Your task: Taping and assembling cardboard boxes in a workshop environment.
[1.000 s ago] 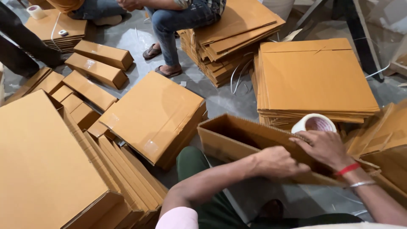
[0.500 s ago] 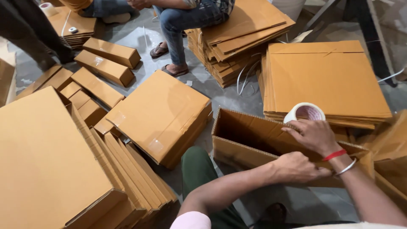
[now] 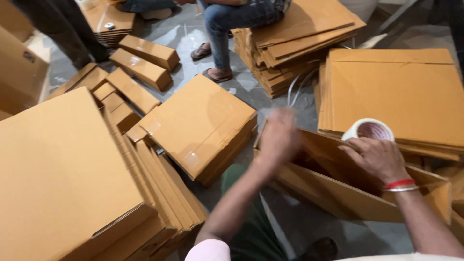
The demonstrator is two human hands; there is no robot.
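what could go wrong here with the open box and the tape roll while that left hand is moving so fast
The left hand is blurred at the near corner of the open box; it could knock the thin wall askew. The right hand holds the tape roll at the box's far edge, so a jolt might drop the roll inside. The taped box lies close beside the left hand and may get bumped.

A long open brown carton lies front right. A taped flat square box sits in the middle, two small oblong boxes behind it, flattened carton stacks right.
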